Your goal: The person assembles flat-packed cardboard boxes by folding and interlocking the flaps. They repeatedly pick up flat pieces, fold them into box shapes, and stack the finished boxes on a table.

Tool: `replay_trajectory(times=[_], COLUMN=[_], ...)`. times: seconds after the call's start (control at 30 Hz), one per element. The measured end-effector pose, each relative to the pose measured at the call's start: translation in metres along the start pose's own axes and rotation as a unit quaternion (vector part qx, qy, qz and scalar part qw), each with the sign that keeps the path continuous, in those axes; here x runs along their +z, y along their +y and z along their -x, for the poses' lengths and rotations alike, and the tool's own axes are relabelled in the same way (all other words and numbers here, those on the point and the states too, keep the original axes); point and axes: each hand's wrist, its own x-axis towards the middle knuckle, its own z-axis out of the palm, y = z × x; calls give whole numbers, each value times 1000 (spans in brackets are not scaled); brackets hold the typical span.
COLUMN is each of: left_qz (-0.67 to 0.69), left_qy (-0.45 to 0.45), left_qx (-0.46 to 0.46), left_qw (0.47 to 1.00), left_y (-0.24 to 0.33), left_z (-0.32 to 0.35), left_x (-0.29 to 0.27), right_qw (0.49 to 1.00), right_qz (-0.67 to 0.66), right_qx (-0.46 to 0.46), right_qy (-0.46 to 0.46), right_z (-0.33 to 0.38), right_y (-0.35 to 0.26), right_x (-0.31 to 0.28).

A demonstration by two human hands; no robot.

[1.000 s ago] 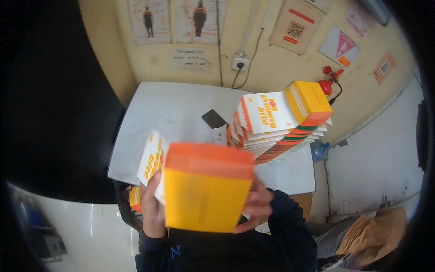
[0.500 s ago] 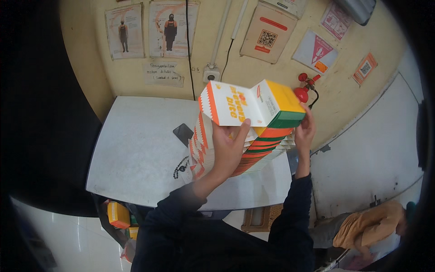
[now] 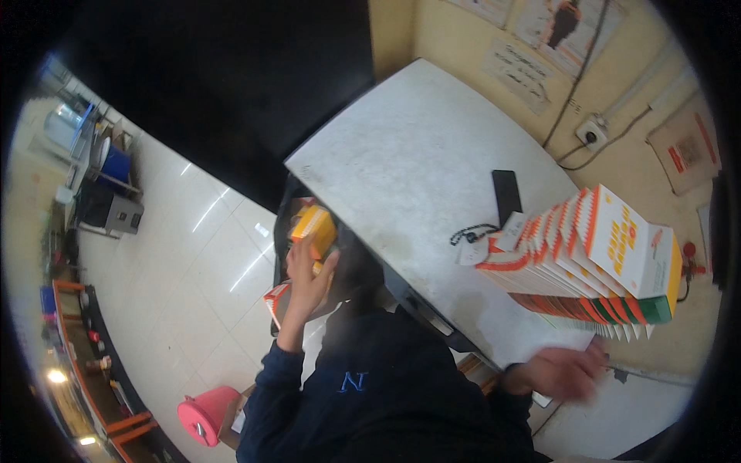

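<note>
1. Since ½ sec ago, both our hands are off the carton stack (image 3: 590,258): L hand (image 3: 306,282) is now down by the black container (image 3: 345,255), R hand (image 3: 559,374) is lower, & our view is turned twd the floor side.
2. L hand, approx 8 o'clock: fingers spread, thumb well apart, not closed round anything; nearest is the yellow box (image 3: 315,226) at 9 o'clock, inside the container. We can't tell if fingertips touch it.
3. R hand, approx 4 o'clock, just below the stack: blurred, so we can't tell if fingers are loose or clenched.
4. Stack sits at 3 o'clock on the white table (image 3: 401,170), nested & leaning, w/ white/orange flaps & green/orange sides.
5. Black phone (image 3: 506,199) lies btwn 2 & 3 o'clock; dark bead bracelet (image 3: 473,231) is near it, approx 3.
6. Pink bucket (image 3: 208,417): btwn 7 & 8, on the floor.
</note>
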Motion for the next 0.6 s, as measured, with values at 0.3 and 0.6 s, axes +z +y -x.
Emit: replay_trajectory(times=[0.3, 0.6], left_qz=[60, 278], left_qy=[21, -162], left_qx=[-103, -144], left_qw=[993, 936], left_y=[-103, -86], left_z=[83, 51], left_x=[-24, -55], right_qw=[772, 483], right_qz=[-151, -344], right_qx=[-170, 48], right_qy=[-594, -804], right_z=[211, 159], right_y=[-115, -75], right_x=[253, 295])
